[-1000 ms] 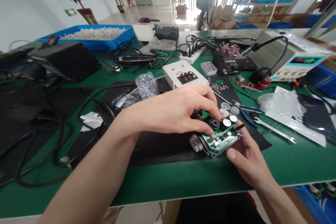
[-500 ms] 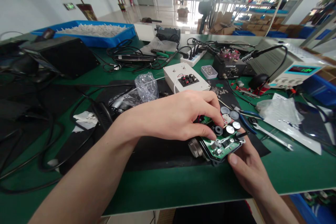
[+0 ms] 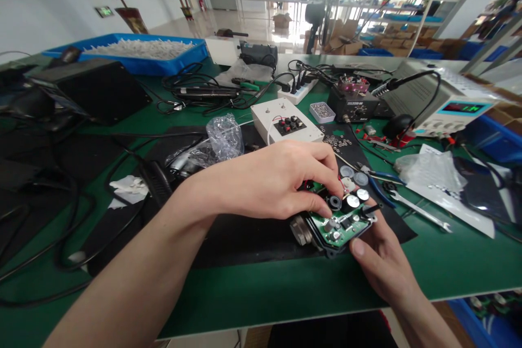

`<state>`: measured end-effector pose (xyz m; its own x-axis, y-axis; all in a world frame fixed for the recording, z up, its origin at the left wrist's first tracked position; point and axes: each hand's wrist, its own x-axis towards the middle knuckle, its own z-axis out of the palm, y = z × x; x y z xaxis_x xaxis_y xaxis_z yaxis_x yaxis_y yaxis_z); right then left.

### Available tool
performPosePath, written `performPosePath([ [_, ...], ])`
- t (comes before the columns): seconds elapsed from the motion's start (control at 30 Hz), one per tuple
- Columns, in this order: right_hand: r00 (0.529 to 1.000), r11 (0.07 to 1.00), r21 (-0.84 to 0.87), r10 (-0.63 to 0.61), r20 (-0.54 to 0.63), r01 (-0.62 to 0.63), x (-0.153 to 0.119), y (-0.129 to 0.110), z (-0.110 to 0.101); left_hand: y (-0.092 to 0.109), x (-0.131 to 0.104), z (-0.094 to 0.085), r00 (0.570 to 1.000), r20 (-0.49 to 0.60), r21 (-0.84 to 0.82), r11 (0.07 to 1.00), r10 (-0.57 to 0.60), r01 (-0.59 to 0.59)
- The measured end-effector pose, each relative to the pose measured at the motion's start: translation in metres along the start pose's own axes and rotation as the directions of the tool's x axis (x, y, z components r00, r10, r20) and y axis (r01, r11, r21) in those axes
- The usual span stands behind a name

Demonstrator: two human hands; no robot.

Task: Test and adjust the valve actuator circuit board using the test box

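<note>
Nearest me is the green-topped bench point(image 3: 244, 293). Just above it my right hand point(image 3: 385, 256) holds the green circuit board in its dark, angular housing point(image 3: 346, 235): the thumb rests at the board's lower right edge, and the other fingers are mostly hidden beneath. A dull silver hexagonal metal fitting point(image 3: 300, 230) juts from the board's left side. My left hand point(image 3: 281, 180) reaches over the board, thumb and index finger bent around a round black ring-shaped component point(image 3: 335, 203); whether they pinch it or only brush it, I cannot tell.

Hardly anything has changed over the last second: my view has shifted slightly, while hands and board keep nearly the same arrangement. I read that as careful handling at one spot.

A flat black mat point(image 3: 253, 242) spreads beneath the board and to its left. Right of the board lie a silver open-ended wrench point(image 3: 421, 210) and blue-handled pliers point(image 3: 380, 194). Beyond the board, leftward, sits a crumpled clear plastic bag point(image 3: 224, 137), then a cream box with black and red terminals point(image 3: 289, 122). Well beyond the board, to its left, is a shallow blue plastic tray point(image 3: 163, 68) heaped with white pieces.
</note>
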<state>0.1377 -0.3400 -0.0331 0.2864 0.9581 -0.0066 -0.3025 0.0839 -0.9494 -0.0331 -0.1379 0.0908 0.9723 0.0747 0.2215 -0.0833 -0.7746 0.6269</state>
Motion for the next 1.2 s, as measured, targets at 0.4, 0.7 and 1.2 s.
performPosePath([
  [0.4, 0.999, 1.0, -0.021, -0.006, 0.054, 0.007, 0.002, 0.002, -0.007, -0.001, 0.0, 0.001, 1.0, -0.002, 0.004, 1.0, 0.017, -0.017],
  [0.7, 1.0, 1.0, -0.001, -0.012, -0.007, 0.012, 0.0, 0.0, 0.003, -0.002, 0.0, 0.002, 0.999, -0.01, 0.0, 0.999, 0.034, -0.034],
  [1.2, 0.993, 1.0, 0.009, -0.025, 0.115, 0.024, 0.003, 0.005, -0.013, 0.0, 0.0, 0.002, 1.0, -0.019, 0.007, 1.0, 0.022, -0.022],
])
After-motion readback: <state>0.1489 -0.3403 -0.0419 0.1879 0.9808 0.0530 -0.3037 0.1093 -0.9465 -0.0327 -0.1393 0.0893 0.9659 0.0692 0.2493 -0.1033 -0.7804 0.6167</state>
